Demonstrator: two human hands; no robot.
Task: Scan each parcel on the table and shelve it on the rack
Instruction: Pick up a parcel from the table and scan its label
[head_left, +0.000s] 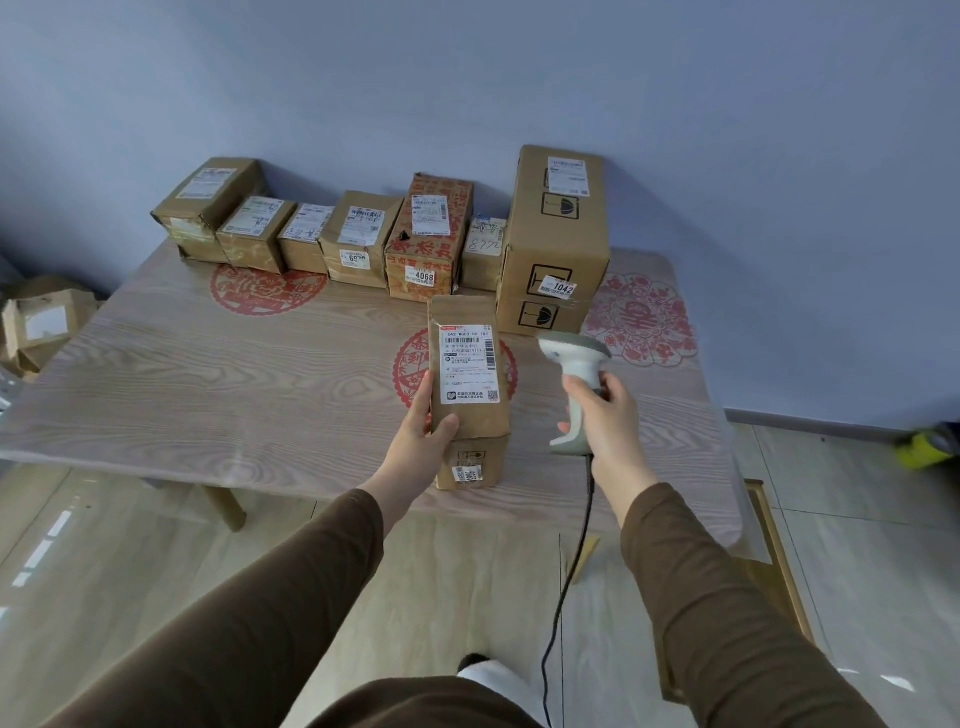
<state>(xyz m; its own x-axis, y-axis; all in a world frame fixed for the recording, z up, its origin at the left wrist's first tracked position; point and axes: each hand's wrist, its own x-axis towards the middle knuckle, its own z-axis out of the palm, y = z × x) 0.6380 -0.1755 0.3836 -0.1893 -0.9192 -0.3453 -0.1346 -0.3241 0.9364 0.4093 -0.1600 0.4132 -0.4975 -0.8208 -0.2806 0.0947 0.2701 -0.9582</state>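
Over table (208, 374), left hand (421, 436) fingers grasp parcel (467, 374); right hand (608, 421) clasps scanner (574, 364).

the tall carton (558, 239) carries a sticker reading "1042". just left of it, a small box (484, 253) bears handwritten "8772", and left again, the red-printed box (428, 236) shows "4068". the held parcel (468, 371) has a label too small to read.

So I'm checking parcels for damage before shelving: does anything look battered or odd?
The leftmost box in the back row looks crumpled and sits tilted. The red-printed box has a torn top edge. The parcel in the left hand looks sound.
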